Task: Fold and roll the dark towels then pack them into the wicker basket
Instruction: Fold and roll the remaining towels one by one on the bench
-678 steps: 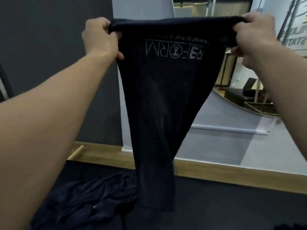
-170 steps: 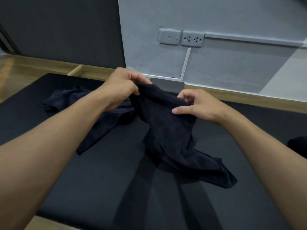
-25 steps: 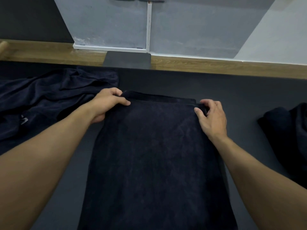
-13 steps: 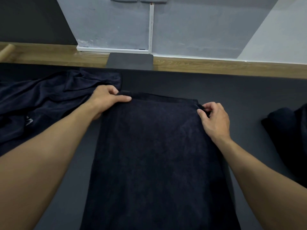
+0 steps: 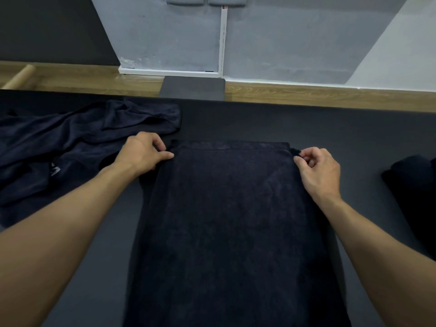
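A crumpled heap of dark towels [image 5: 77, 140] lies at the left of the black mat [image 5: 330, 123]. Just beside it the left hand [image 5: 142, 153] pinches the far left corner of the flat towel [image 5: 226, 220], thumb laid on top. The towel's long axis runs from that far edge straight back toward the person, so any fold or roll would likely travel along it, both hands equally near. The right hand [image 5: 318, 172] pinches the far right corner. Well to the right sits a dark bundle [image 5: 410, 185]. Seconds ago this towel hung bunched between the hands; now it lies spread, and the grips have hardly shifted in the last second
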Available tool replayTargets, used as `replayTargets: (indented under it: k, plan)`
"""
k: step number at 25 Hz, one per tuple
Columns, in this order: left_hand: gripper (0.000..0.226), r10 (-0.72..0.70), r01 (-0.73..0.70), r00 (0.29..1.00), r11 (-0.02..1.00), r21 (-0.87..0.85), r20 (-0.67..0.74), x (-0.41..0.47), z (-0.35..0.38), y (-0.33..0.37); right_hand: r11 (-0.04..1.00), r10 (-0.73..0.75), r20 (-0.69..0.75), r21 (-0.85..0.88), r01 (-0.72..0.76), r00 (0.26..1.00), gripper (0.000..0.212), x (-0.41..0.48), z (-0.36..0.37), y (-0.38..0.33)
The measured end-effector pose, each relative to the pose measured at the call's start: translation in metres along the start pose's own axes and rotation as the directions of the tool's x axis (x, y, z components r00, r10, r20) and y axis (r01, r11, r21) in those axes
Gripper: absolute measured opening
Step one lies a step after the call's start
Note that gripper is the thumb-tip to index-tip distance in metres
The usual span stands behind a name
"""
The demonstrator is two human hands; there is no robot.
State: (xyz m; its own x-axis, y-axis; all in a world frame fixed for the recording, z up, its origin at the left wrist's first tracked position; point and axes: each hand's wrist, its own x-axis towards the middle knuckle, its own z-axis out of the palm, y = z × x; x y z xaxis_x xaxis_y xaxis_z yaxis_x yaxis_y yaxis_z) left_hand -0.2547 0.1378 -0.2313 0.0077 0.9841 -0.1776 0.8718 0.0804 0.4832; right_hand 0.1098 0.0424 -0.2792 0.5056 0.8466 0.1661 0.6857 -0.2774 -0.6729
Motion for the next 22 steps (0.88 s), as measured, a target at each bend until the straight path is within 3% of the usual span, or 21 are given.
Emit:
replayTargets:
  k: [4, 9, 12, 14, 17, 22]
  plan:
    - [0.036, 0.206, -0.199, 0.967, 0.978, 0.061, -0.152, -0.002, 0.002, 0.004, 0.996, 0.045, -0.014, 0.075, -0.044, 0.999, 0.007, -0.002, -0.002, -0.001]
    - [0.029, 0.088, -0.084, 0.995, 0.994, 0.072, -0.052, 0.007, 0.011, 0.005, 0.986, 0.095, -0.031, 0.144, -0.090, 0.995, 0.009, -0.002, -0.004, -0.004]
    - [0.031, 0.208, -0.195, 0.969, 0.975, 0.108, -0.134, 0.007, 0.006, 0.004, 0.982, 0.109, -0.041, 0.162, -0.101, 0.993, 0.010, -0.002, -0.003, -0.003]
    - [0.036, 0.304, -0.290, 0.951, 0.940, 0.182, -0.056, 0.007, 0.005, 0.004, 0.982, 0.108, -0.040, 0.161, -0.100, 0.993, 0.009, -0.002, -0.004, -0.003]
    - [0.035, 0.197, -0.210, 0.978, 0.933, 0.292, 0.072, 0.007, 0.005, 0.000, 0.982, 0.104, -0.034, 0.162, -0.097, 0.994, 0.008, -0.003, -0.004, -0.004]
    - [0.017, 0.269, -0.253, 0.960, 0.953, 0.166, -0.082, 0.009, -0.004, -0.001, 0.978, 0.119, -0.029, 0.177, -0.112, 0.992, 0.008, -0.003, -0.004, -0.005]
